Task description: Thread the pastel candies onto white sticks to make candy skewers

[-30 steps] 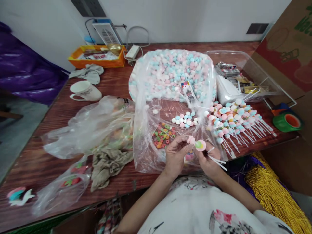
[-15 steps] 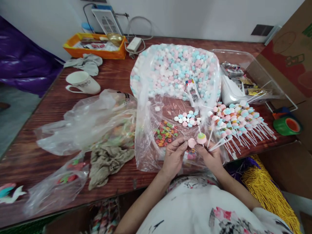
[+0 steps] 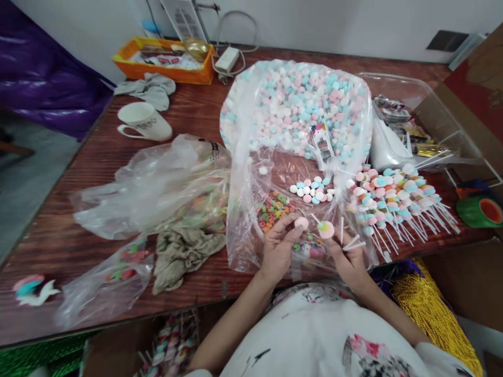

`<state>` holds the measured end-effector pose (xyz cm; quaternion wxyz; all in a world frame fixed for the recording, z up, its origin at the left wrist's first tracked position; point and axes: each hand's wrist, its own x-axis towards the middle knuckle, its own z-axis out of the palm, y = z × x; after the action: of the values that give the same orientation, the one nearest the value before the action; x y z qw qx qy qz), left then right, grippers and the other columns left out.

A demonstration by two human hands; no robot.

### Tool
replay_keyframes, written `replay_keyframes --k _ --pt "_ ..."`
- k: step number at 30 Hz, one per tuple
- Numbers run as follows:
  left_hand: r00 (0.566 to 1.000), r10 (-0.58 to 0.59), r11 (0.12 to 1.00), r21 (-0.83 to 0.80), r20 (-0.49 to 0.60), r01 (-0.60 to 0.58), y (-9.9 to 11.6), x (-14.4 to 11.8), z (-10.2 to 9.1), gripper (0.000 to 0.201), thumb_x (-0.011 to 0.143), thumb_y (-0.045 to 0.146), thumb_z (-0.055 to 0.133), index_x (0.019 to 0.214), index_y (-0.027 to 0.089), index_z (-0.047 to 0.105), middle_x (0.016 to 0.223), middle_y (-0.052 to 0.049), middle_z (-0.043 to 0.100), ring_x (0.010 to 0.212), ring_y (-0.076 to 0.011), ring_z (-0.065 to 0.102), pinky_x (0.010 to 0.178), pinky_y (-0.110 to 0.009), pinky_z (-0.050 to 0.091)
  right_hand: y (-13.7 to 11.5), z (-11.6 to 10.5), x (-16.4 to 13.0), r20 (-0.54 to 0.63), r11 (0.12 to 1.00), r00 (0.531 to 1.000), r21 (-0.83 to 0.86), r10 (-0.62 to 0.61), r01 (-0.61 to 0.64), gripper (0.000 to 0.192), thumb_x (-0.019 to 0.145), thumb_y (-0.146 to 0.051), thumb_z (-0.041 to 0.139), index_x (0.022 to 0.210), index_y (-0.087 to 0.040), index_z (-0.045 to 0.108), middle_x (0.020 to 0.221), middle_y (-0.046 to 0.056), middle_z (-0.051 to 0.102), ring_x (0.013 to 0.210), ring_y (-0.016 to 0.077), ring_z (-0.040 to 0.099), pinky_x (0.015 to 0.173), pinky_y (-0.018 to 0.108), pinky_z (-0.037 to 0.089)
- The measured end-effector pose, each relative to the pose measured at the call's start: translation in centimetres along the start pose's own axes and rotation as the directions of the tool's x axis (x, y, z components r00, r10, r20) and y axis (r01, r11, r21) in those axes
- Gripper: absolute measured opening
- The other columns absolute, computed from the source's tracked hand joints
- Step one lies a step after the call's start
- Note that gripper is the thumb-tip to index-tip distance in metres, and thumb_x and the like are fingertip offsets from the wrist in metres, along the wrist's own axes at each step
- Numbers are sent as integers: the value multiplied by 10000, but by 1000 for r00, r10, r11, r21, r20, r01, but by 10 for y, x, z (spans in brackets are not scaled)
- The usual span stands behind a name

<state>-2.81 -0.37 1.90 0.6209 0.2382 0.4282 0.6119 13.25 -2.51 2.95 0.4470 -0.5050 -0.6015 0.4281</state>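
Observation:
My left hand point(image 3: 278, 250) pinches a round pink marshmallow point(image 3: 301, 223) between thumb and fingertips. In my right hand point(image 3: 348, 260) is a white stick threaded with a pink marshmallow and a yellow-green ring point(image 3: 326, 229); its tip points up and left. Several spare white sticks point(image 3: 352, 242) poke out between the fingers of that hand. The two marshmallows are a short gap apart. Just beyond lie loose pink, white and blue marshmallows point(image 3: 312, 189) on clear plastic, beside small coloured rings point(image 3: 271, 210). Finished-looking sticks point(image 3: 396, 196) are piled on the right.
A large clear bag of marshmallows point(image 3: 291, 104) fills the back middle. Leftward are a plastic bag point(image 3: 129, 201), a crumpled cloth point(image 3: 181, 256), a white mug point(image 3: 147, 123) and an orange tray point(image 3: 161, 73). A clear bin point(image 3: 424, 84) and green tape roll point(image 3: 473, 212) stand right.
My hands have moved apart slightly, and the threaded stick now tilts to the left. The pink marshmallow in my left hand has tipped. The whole view has shifted.

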Motion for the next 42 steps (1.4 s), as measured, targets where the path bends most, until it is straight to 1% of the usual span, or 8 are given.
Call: replay_keyframes --k 5,8,15,20,24,30,36,42 --pt "992 115 993 9 -43 -114 6 6 -6 253 661 252 826 905 225 764 967 -22 701 821 -133 656 721 -240 556 4 -12 -18 116 997 993 -82 20 -11 236 957 -271 487 809 -182 649 628 -19 502 617 136 492 628 260 447" --pt "987 158 987 31 -33 -157 4 6 -9 252 664 244 824 910 236 770 1041 -36 684 893 -157 650 712 -250 571 11 -12 -22 81 992 997 -130 15 -5 206 954 -250 478 837 -184 635 611 -36 449 556 116 399 563 245 381" --pt "982 186 981 61 -26 -185 1 0 -11 253 670 243 824 917 250 773 1083 -41 685 965 -182 649 731 -263 580 10 -14 -22 114 974 993 -214 -44 68 222 935 -195 467 761 -190 603 605 -25 469 582 135 468 655 274 441" --pt "967 254 961 114 -19 -250 1 1 -14 243 686 245 819 924 238 773 1073 -49 703 1003 -191 654 827 -295 566 18 -17 -27 154 948 982 -280 -114 153 235 893 -123 451 984 -182 660 704 15 601 697 178 596 719 310 503" --pt "930 367 907 213 22 -363 -2 3 -19 236 729 236 791 964 233 767 1065 -55 717 1063 -191 646 957 -325 518 25 -18 -31 157 908 968 -344 -197 241 361 869 -94 457 1177 -177 624 932 68 715 797 200 672 755 343 546" --pt "849 506 750 408 153 -520 -1 1 -23 269 789 179 734 1052 235 732 1052 -48 726 985 -178 685 920 -335 549 22 -18 -34 171 848 947 -423 -272 320 359 870 -90 465 1187 -164 619 987 90 748 763 202 707 752 370 576" --pt "672 654 460 523 347 -718 11 -4 -17 293 811 84 686 1062 233 711 985 -21 753 922 -156 706 885 -325 576 19 -16 -36 189 873 953 -389 -239 296 360 881 -89 460 1186 -180 628 1040 92 746 821 202 713 783 365 575" --pt "545 632 208 556 551 -805 19 -5 -24 372 828 25 614 1136 225 672 1080 -60 740 1019 -190 701 922 -367 582 10 -17 -32 223 887 949 -357 -224 294 421 821 -49 439 1177 -164 632 1001 88 755 809 194 717 773 349 574"
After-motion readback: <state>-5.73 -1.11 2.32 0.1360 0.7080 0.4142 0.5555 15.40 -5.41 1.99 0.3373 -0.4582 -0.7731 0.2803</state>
